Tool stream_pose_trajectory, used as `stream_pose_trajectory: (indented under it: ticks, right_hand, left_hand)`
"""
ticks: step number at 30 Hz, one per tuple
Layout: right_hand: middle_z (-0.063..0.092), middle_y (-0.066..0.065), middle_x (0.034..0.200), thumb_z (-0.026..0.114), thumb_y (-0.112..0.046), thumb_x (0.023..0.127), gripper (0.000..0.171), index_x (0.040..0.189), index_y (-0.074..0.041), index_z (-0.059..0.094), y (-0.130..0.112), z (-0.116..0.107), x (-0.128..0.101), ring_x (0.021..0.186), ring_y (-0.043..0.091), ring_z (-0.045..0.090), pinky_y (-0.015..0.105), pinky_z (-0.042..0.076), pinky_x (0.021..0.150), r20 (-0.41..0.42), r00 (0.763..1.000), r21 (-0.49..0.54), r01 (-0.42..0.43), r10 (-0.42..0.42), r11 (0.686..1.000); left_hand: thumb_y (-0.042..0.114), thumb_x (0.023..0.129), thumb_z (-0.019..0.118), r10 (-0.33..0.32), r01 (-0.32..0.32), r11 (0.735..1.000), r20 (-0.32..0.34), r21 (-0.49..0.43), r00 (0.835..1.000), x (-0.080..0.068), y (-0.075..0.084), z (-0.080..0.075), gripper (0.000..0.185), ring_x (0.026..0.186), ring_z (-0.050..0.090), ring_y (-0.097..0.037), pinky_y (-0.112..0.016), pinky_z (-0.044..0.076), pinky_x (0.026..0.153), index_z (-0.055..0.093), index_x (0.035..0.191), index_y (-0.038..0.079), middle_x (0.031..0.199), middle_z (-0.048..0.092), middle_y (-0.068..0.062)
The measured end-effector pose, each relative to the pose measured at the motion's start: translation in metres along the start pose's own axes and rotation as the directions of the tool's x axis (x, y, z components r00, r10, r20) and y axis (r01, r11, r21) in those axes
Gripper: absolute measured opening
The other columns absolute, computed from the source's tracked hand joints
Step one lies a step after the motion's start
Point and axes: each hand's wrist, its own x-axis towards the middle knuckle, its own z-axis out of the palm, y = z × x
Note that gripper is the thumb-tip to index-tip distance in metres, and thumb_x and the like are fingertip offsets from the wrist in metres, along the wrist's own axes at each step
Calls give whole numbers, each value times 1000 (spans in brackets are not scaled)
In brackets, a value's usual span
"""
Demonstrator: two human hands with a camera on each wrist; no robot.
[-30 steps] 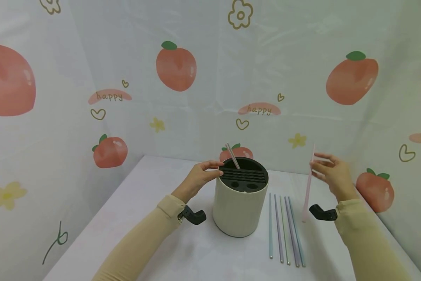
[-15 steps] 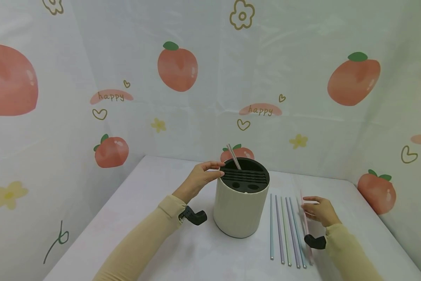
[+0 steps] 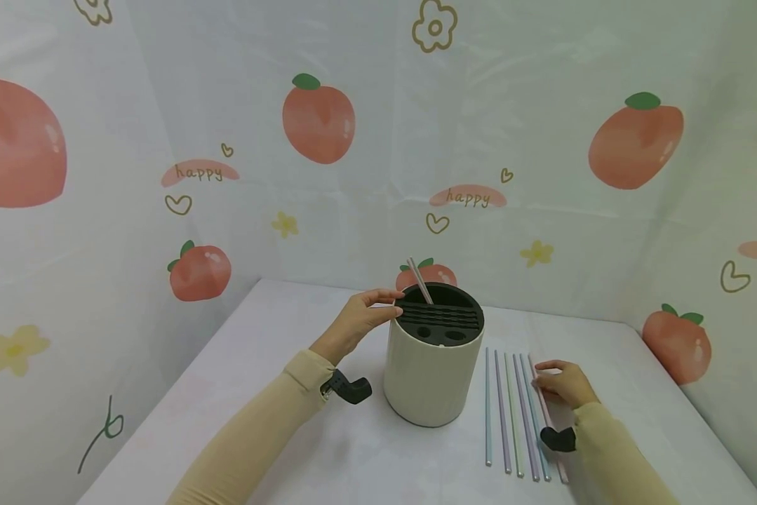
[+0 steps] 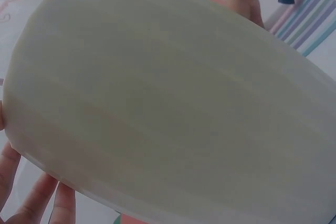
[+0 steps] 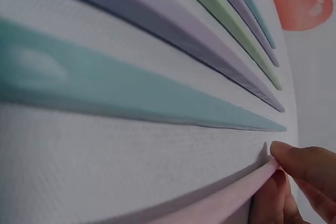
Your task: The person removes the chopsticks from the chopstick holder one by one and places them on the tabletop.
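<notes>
Now we are steadying the holder (image 3: 433,372) with our left hand (image 3: 356,320), fingers curling round its left side near the rim, probably so the tall cylinder is not tipping while straws go in and out. In the left wrist view the holder's pale wall is filling nearly everything, with fingertips (image 4: 37,198) showing at its lower edge. One straw (image 3: 419,280) is leaning out of the slotted black top at the far side.

Our right hand (image 3: 561,384) is resting low on the table (image 3: 277,365), to the right of the holder, and its fingers are pinching the pink straw (image 3: 545,414), which is lying flat at the right end of the row. The right wrist view is showing thumb and fingertip (image 5: 302,163) closing on the straw's end against the cloth. Just left of it the teal (image 3: 534,421), purple (image 3: 522,414), green (image 3: 512,414), lilac (image 3: 501,414) and blue (image 3: 487,407) straws are lying side by side, roughly parallel, likely kept in order for easy picking.

Compared with a second ago, the pink straw has come down: then our right hand was holding it upright, well above the table; half a second ago it was already low beside the row, and now it is lying flat in line. The left hand, the holder and the leaning straw are unchanged.
</notes>
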Motion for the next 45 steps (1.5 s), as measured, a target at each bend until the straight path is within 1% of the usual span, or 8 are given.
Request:
stream_pose_trajectory:
  ticks: [26, 29, 32, 35, 38, 40, 42, 45]
  right_hand:
    - [64, 2, 78, 69, -5, 85, 47, 120, 19, 49, -2, -3, 1, 66, 9, 60, 22, 55, 61, -5, 999, -45, -33, 33, 998]
    - [65, 0, 80, 67, -9, 89, 51, 127, 18, 45, -8, -7, 0, 68, 9, 61, 22, 56, 63, 23, 999, 6, -36, 35, 999]
    - [68, -4, 84, 66, -10, 91, 47, 127, 13, 48, -24, -13, 1, 72, 8, 64, 22, 57, 68, 58, 998, 144, -2, -7, 990]
    - [68, -8, 88, 63, -7, 93, 25, 118, -5, 59, -52, -20, 2, 78, 5, 66, 21, 57, 75, 63, 990, 338, 94, -123, 937]
    - [67, -9, 90, 60, -4, 95, 19, 105, -19, 63, -87, -25, 2, 83, 3, 66, 20, 55, 80, 19, 961, 498, 231, -277, 836]
    - [66, -6, 93, 58, -1, 95, 21, 105, -19, 63, -113, -24, 0, 86, 5, 65, 20, 55, 82, -24, 930, 566, 316, -368, 761]
    - [65, -4, 97, 60, -2, 94, 20, 109, -15, 62, -139, -18, -2, 90, 6, 65, 20, 54, 84, -58, 899, 587, 383, -435, 713]
    - [63, -2, 103, 62, -5, 93, 23, 115, -11, 60, -174, -4, -5, 95, 8, 63, 19, 53, 87, -75, 856, 538, 466, -511, 702]
  left_hand:
    - [18, 86, 70, -8, 8, 1000, 3, -11, 1000, 1, 0, 2, 37, 124, 50, -28, -50, 37, 109, 66, 123, 14, 133, 52, -11]
    - [19, 87, 70, -1, 2, 1000, 7, -8, 1000, 0, 1, 2, 37, 124, 50, -27, -50, 38, 108, 66, 123, 15, 133, 52, -11]
    - [20, 87, 69, 7, -7, 1000, 13, -3, 1000, 0, 1, 1, 36, 124, 49, -27, -50, 38, 108, 66, 123, 15, 133, 52, -10]
    - [20, 87, 70, 10, -10, 1000, 13, -2, 1000, 0, 2, 0, 36, 125, 47, -27, -49, 38, 108, 67, 123, 16, 133, 53, -9]
    - [20, 87, 70, 12, -12, 1000, 15, 0, 1000, 0, 2, 0, 37, 125, 47, -27, -49, 38, 108, 66, 123, 15, 133, 53, -10]
    - [19, 87, 69, 11, -11, 1000, 19, 1, 1000, 0, 2, 0, 38, 126, 47, -28, -49, 37, 109, 65, 124, 14, 134, 52, -10]
    - [19, 87, 69, 10, -10, 1000, 23, 4, 1000, 0, 1, -1, 39, 126, 47, -28, -49, 37, 109, 65, 125, 14, 135, 51, -11]
    - [19, 87, 69, 12, -12, 1000, 24, 6, 1000, -1, 1, -1, 40, 126, 48, -29, -49, 36, 109, 64, 126, 13, 136, 50, -12]
